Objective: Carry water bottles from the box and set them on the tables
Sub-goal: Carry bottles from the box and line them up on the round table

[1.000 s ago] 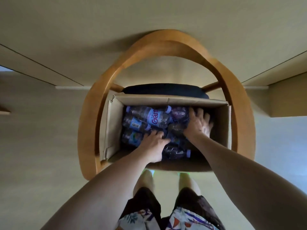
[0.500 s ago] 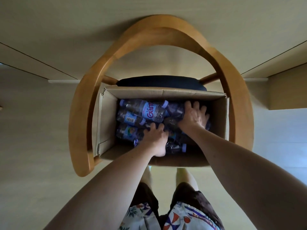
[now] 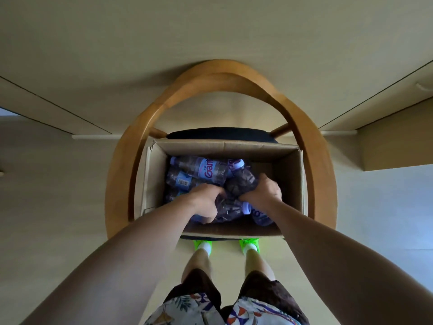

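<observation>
In the middle of the frame an open cardboard box [image 3: 290,181] sits on the dark seat of a wooden chair [image 3: 121,184] with a curved back. The left half of the box holds a pile of water bottles [image 3: 199,171] lying on their sides, with lilac caps and blue-and-pink labels; the right part of the box floor is bare cardboard.

Both of the person's arms reach up from the lower edge of the frame into the box. The left hand [image 3: 206,202] has its fingers curled round a bottle [image 3: 230,211] lying near the front wall of the box, its cap pointing right. The right hand [image 3: 263,192] grips the lower end of another bottle [image 3: 241,180], which tilts up and to the left, its cap at the top. The two hands are just beside each other.

Another bottle lies at the lower right of the pile, just under the right wrist. Below the box, two bright green shoes [image 3: 202,245] stand on the pale floor, and patterned shorts fill the bottom centre.
</observation>
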Tool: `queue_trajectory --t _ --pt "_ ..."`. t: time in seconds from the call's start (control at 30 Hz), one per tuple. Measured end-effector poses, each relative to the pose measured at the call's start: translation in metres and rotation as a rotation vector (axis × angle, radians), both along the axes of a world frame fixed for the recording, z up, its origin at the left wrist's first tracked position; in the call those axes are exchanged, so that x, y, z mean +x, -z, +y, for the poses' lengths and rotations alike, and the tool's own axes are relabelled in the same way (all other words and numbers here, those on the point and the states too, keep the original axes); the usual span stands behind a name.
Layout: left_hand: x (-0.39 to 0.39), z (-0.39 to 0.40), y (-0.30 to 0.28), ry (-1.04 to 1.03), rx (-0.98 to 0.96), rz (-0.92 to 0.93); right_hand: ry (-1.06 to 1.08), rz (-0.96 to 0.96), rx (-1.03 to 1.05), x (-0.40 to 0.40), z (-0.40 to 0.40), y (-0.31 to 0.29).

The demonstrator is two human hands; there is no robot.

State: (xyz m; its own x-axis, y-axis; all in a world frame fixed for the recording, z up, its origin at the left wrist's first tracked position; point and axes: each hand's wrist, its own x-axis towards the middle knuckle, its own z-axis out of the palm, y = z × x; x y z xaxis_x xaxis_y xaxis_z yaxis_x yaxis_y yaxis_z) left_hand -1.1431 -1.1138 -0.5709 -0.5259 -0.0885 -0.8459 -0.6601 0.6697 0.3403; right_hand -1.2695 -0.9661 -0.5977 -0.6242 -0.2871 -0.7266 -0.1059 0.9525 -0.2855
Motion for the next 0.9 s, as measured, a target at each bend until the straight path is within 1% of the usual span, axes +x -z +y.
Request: queue_trajectory --t 0.07,0.13,0.23,0.3,0.4,0.57,0.63,0.77,0.83,0.9 --pt "-0.005 -0.008 -0.017 -0.042 0.045 -0.033 0.096 0.008 -0.021 -0.006 0.000 -0.011" --pt "-0.009 -0.013 -0.033 -0.133 0.093 -0.061 0.166 0.012 -0.051 -0.013 -0.001 -0.025" --pt "-0.013 -0.016 -0.065 -0.266 0.152 -0.077 0.200 0.008 -0.114 -0.027 -0.004 -0.053" --pt "-0.017 -0.018 -0.088 -0.369 0.229 -0.071 0.196 0.007 -0.162 -0.037 -0.006 -0.077" --pt "-0.024 -0.026 -0.126 -0.532 0.375 -0.044 0.227 -0.005 -0.233 -0.047 -0.007 -0.117" --pt "-0.049 -0.039 -0.176 -0.716 0.585 0.101 0.293 0.036 -0.281 -0.056 0.000 -0.174" --pt "-0.062 -0.040 -0.194 -0.720 0.639 0.157 0.390 0.031 -0.356 -0.055 0.005 -0.191" --pt "-0.088 -0.032 -0.217 -0.684 0.759 0.266 0.738 -0.073 -0.612 -0.050 0.029 -0.220" --pt "-0.102 -0.018 -0.228 -0.629 0.836 0.281 0.910 -0.135 -0.788 -0.044 0.050 -0.236" --pt "-0.117 0.006 -0.244 -0.536 0.884 0.282 1.009 -0.171 -0.945 -0.036 0.077 -0.253"
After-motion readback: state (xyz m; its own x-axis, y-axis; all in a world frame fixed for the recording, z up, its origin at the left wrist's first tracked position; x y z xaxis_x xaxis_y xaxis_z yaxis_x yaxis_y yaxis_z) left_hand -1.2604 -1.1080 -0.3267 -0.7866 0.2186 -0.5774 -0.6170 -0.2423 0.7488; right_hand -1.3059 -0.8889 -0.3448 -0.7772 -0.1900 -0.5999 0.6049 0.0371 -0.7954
